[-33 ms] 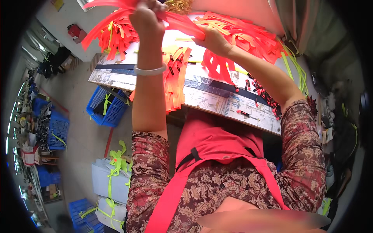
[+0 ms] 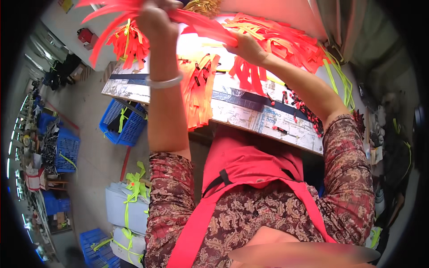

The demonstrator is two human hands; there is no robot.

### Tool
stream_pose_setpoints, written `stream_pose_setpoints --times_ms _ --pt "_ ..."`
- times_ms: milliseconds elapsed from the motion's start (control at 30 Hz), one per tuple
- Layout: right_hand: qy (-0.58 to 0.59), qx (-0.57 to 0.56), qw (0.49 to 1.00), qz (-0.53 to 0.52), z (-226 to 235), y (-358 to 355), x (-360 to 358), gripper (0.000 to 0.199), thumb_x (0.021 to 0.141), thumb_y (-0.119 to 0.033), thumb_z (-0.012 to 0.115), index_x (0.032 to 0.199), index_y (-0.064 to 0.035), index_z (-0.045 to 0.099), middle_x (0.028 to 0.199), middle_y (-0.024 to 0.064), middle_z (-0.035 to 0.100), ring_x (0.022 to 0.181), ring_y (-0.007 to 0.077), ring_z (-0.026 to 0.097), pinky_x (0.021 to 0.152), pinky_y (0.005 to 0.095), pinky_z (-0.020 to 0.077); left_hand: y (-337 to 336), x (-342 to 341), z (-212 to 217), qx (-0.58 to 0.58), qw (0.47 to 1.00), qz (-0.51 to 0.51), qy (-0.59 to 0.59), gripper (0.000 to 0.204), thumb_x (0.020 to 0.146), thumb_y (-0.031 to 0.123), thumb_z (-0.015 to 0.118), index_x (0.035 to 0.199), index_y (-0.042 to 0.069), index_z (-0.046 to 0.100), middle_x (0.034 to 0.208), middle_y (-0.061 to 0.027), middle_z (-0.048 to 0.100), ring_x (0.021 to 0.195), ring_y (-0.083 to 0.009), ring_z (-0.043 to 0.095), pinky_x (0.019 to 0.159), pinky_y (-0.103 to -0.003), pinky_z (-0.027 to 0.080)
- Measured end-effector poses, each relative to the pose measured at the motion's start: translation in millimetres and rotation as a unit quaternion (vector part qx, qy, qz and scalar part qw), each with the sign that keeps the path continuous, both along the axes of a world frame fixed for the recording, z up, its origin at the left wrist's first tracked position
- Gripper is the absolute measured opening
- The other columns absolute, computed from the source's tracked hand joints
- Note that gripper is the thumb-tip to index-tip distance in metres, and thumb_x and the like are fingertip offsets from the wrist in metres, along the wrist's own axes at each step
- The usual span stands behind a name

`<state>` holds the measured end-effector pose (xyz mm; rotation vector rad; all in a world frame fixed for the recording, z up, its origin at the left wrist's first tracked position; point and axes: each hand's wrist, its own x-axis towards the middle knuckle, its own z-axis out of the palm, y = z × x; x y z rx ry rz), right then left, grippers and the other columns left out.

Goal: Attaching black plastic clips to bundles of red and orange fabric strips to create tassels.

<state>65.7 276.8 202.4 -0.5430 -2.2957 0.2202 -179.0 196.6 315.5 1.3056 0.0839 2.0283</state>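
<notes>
A bundle of long red fabric strips [image 2: 201, 24] is stretched between my two hands above the table. My left hand [image 2: 156, 20] is closed around the bundle near the top edge of the view, and loose ends fan out to its left. My right hand [image 2: 246, 47] grips the other end, lower and further right, with red strips hanging below it. Just below the stretched bundle lies a stack of orange strips [image 2: 201, 98] with small black end pieces, drooping over the front edge of the table [image 2: 241, 114].
Heaps of red-orange strips lie at the table's back right [image 2: 286, 40] and back left. Small black-and-red pieces [image 2: 304, 107] are scattered near my right forearm. Blue baskets [image 2: 123, 123] and grey bundles tied with yellow-green ribbon [image 2: 127, 207] stand on the floor to the left.
My left hand has shifted a little to the left with the red strips, and the loose ends swing with it. The right hand stays almost in place.
</notes>
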Motion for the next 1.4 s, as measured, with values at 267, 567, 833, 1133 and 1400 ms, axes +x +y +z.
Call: stream_pose_setpoints --times_ms 267,567,833,1133,1400 --pt "0.069 -0.121 0.985 -0.106 1 33 50 0.034 0.085 -0.024 0.07 0.106 0.0014 0.062 0.07 0.011 0.064 0.064 0.0165 0.064 0.06 0.0314 0.0516 -114 -23 47 -0.049 0.998 -0.013 0.04 0.033 0.101 0.023 0.045 0.071 0.009 0.041 0.06 0.0031 0.025 0.051 -0.0112 0.024 0.053 -0.028 0.028" --pt "0.178 -0.335 0.925 0.006 43 -4 10 0.011 0.085 -0.016 0.069 0.086 -0.0096 0.061 0.065 -0.0033 0.054 0.05 0.0067 0.047 0.043 0.0245 0.0378 -12 102 -143 -0.375 0.922 -0.097 -0.005 0.053 0.101 0.038 0.041 0.114 -0.013 0.051 0.121 -0.0266 0.056 0.11 -0.0364 0.057 0.098 -0.044 0.045" --pt "0.216 -0.407 0.887 -0.022 1 -30 -7 0.032 0.082 -0.027 0.074 0.099 -0.0006 0.066 0.083 0.0059 0.067 0.076 0.0128 0.062 0.07 0.0304 0.0493 -4 150 -166 -0.341 0.914 -0.218 0.004 0.076 0.085 0.058 0.06 0.131 0.001 0.043 0.115 -0.0099 0.06 0.102 -0.0175 0.061 0.081 -0.033 0.052" --pt "0.047 -0.323 0.945 0.008 -38 -18 48 0.069 0.086 -0.057 0.061 0.13 -0.0046 0.051 0.114 0.0114 0.062 0.1 0.0196 0.059 0.084 0.0336 0.0484 -37 136 -191 -0.435 0.889 -0.132 0.053 0.031 0.084 0.01 0.071 0.111 0.0 0.06 0.095 -0.0077 0.067 0.086 -0.0197 0.067 0.075 -0.031 0.055" --pt "0.041 -0.481 0.874 0.047 -89 -75 80 0.023 0.097 -0.023 0.057 0.099 -0.0015 0.063 0.074 -0.0008 0.059 0.063 0.005 0.053 0.058 0.0201 0.0451 -39 122 -211 -0.421 0.892 -0.163 0.003 0.033 0.082 0.007 0.073 0.112 0.002 0.059 0.097 -0.0095 0.067 0.085 -0.0165 0.067 0.07 -0.029 0.055"
